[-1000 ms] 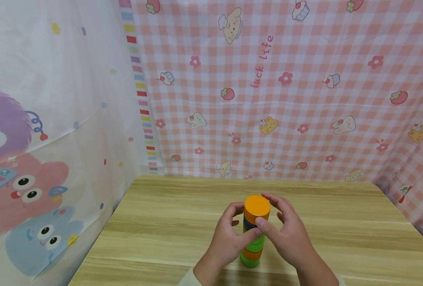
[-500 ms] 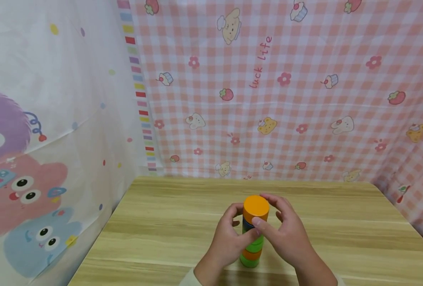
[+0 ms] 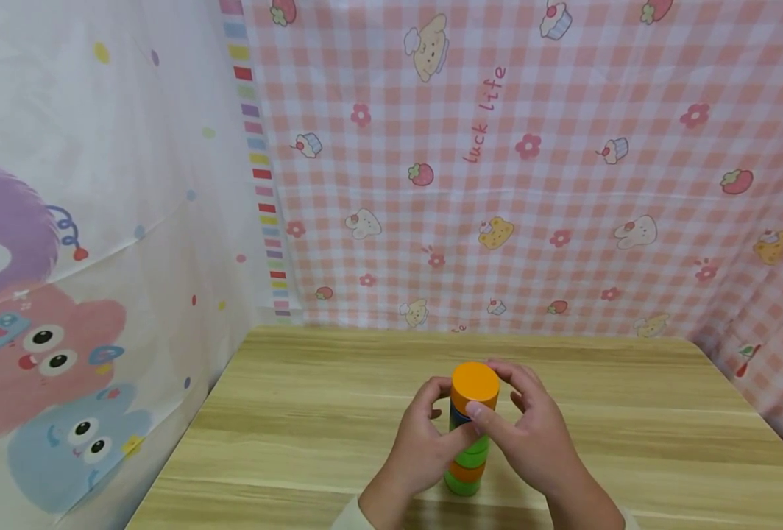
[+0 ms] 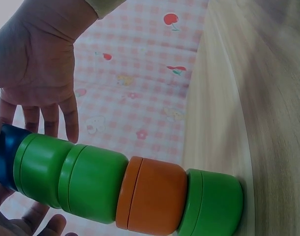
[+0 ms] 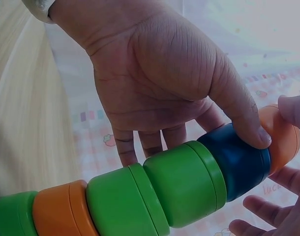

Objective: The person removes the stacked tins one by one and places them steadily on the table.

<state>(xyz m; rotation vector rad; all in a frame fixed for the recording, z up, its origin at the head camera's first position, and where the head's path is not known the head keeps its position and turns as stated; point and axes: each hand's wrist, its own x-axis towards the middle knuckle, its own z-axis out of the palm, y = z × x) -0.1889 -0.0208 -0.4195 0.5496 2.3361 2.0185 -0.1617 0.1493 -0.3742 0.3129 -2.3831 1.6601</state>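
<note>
From the head view, a pink checked cloth with cupcakes, strawberries and the words "luck life" (image 3: 485,114) hangs behind a pale wooden table (image 3: 312,427), with a cartoon-monster curtain (image 3: 47,346) at its left edge. A stack of 6 lidded pots (image 3: 472,427) stands upright near the table's front edge, roughly midway along it: green, orange, green, green, dark blue, orange on top. The left hand (image 3: 424,442) curls round the stack's upper part from one side, and the right hand (image 3: 530,434) cups the other, thumb against the top orange pot (image 3: 475,383). In the left wrist view the stack (image 4: 125,189) shows a slight bend at its joints, with fingers of the opposite hand hanging loosely spread behind it, not touching the lower pots. In the right wrist view the left hand's (image 5: 165,78) thumb presses the dark blue pot (image 5: 236,160), while right fingertips (image 5: 292,110) touch the orange one. The pots look like light, smooth, rigid plastic, probably slippery; the column would likely topple easily, so it is best held on both sides near the top. No labels show on the pots.
</note>
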